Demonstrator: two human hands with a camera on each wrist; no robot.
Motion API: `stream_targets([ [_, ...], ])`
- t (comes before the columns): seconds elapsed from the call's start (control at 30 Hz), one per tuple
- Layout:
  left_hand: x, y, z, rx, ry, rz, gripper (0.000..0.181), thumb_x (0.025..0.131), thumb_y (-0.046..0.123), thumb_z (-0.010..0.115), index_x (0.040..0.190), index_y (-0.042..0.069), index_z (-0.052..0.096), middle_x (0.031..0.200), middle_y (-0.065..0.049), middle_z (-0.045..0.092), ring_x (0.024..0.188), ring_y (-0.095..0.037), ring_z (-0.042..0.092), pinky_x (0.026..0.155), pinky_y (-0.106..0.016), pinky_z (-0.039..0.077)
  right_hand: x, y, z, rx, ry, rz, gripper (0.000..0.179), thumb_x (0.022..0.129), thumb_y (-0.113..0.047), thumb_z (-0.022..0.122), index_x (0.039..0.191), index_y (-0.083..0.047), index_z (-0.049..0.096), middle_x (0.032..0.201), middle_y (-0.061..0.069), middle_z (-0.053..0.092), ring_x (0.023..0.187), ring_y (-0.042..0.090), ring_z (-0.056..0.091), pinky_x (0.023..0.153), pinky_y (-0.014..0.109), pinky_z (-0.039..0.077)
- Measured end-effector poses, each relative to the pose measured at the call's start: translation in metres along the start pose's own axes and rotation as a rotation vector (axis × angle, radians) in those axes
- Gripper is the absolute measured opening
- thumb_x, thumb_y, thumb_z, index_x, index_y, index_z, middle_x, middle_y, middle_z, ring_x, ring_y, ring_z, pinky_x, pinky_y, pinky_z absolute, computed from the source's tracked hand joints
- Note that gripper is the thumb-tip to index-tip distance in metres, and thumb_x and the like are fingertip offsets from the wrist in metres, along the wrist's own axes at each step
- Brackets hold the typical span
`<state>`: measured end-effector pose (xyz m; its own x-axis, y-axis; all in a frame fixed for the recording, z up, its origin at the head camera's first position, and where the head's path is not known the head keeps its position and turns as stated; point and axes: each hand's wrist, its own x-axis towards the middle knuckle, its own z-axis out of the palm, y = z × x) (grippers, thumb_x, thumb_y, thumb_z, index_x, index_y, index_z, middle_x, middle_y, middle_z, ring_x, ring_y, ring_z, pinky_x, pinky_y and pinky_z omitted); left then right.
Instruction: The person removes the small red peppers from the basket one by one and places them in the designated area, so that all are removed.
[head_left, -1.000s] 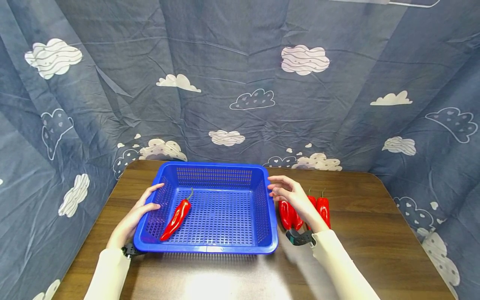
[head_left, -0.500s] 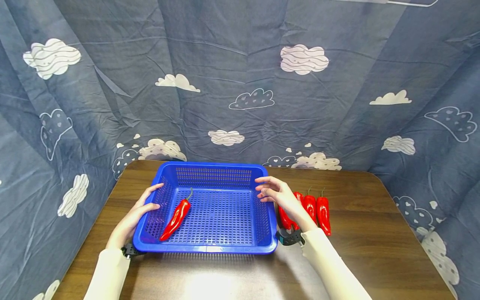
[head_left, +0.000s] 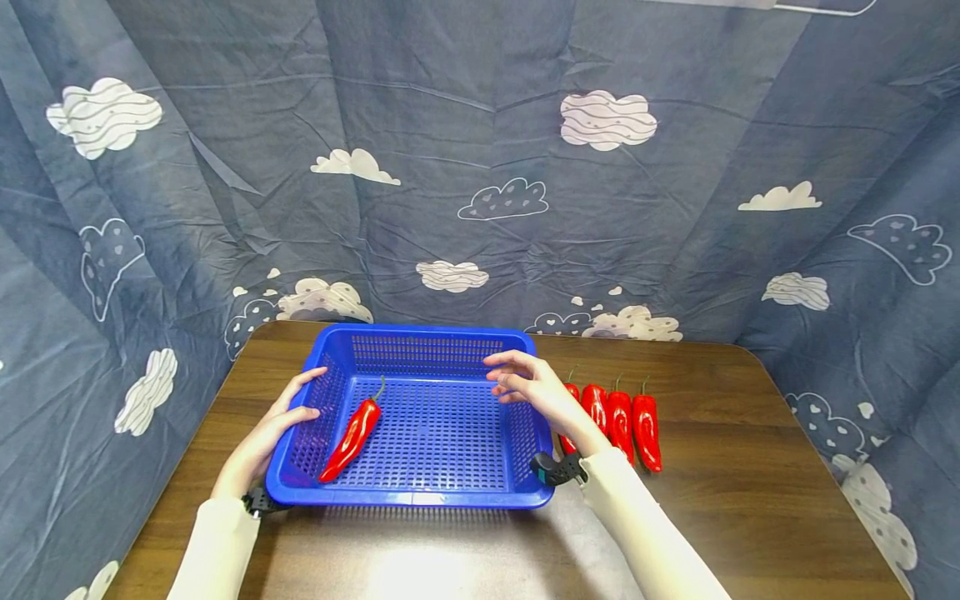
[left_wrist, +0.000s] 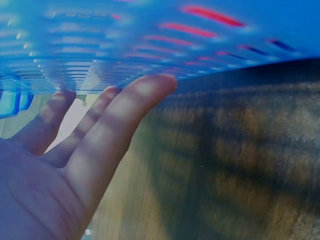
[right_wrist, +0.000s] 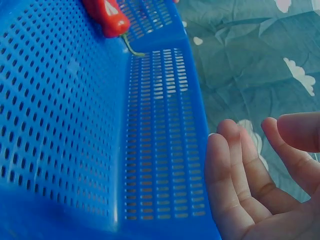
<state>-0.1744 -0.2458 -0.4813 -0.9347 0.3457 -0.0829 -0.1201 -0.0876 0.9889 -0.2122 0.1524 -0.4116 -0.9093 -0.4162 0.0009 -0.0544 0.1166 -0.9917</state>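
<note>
A blue plastic basket [head_left: 442, 497] with slotted walls stands on the table, and one red chili pepper [head_left: 355, 440] lies in its left part. My left hand [head_left: 272, 425] holds the left rim, thumb and index finger over the edge. In the left wrist view the other fingers [left_wrist: 107, 135] reach the slotted wall from outside. My right hand [head_left: 528, 387], loosely curved and holding nothing, is over the basket's right side. In the right wrist view its fingers [right_wrist: 218, 165] appear beside the rim, with the chili pepper [right_wrist: 111, 19] farther off.
Right of the basket several red chili peppers [head_left: 647, 433] lie side by side on the brown wooden table [head_left: 735, 467], some partly hidden by the right forearm. A dark blue curtain [head_left: 450, 167] with a cloud print hangs behind the table.
My right hand has moved left, from beside the basket's right rim to over its right side, uncovering more of the chili peppers on the table. The left hand and basket stay in place.
</note>
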Motion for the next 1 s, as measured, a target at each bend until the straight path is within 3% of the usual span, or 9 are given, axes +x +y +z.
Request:
stream_targets([
  [0.37, 0.001, -0.001, -0.001, 0.002, 0.0, -0.005, 0.06, 0.097, 0.007, 0.042, 0.15, 0.024, 0.021, 0.145, -0.025, 0.018, 0.116, -0.036, 0.043, 0.086, -0.046, 0.047, 0.011, 0.003, 0.02, -0.022, -0.057, -0.016, 0.033, 0.093, 0.001, 0.049, 0.124, 0.012, 0.051, 0.102, 0.017, 0.062, 0.081, 0.018, 0.063, 0.082, 0.054, 0.049],
  [0.63, 0.0, 0.0, 0.0, 0.008, 0.007, -0.009, 0.06, 0.097, 0.007, 0.043, 0.15, 0.023, 0.021, 0.145, -0.024, 0.018, 0.117, -0.037, 0.042, 0.086, -0.046, 0.047, 0.018, 0.006, 0.032, -0.028, -0.067, -0.005, 0.032, 0.092, 0.002, 0.048, 0.122, 0.012, 0.052, 0.1, 0.016, 0.062, 0.085, 0.034, 0.062, 0.081, 0.053, 0.05],
  [0.83, 0.0, 0.0, 0.0, -0.001, 0.003, -0.01, 0.06, 0.097, 0.007, 0.043, 0.15, 0.024, 0.021, 0.145, -0.024, 0.017, 0.118, -0.037, 0.041, 0.087, -0.046, 0.047, 0.022, 0.007, 0.041, -0.029, -0.08, 0.005, 0.032, 0.093, 0.001, 0.048, 0.123, 0.013, 0.052, 0.101, 0.019, 0.062, 0.079, 0.02, 0.063, 0.082, 0.056, 0.048],
  [1.0, 0.0, 0.0, 0.0, -0.003, 0.0, -0.016, 0.06, 0.098, 0.009, 0.043, 0.151, 0.025, 0.02, 0.147, -0.024, 0.016, 0.119, -0.039, 0.039, 0.087, -0.046, 0.046, 0.026, 0.008, 0.049, -0.022, -0.075, 0.015, 0.032, 0.093, 0.001, 0.048, 0.123, 0.012, 0.052, 0.102, 0.02, 0.062, 0.082, 0.026, 0.063, 0.083, 0.057, 0.047],
])
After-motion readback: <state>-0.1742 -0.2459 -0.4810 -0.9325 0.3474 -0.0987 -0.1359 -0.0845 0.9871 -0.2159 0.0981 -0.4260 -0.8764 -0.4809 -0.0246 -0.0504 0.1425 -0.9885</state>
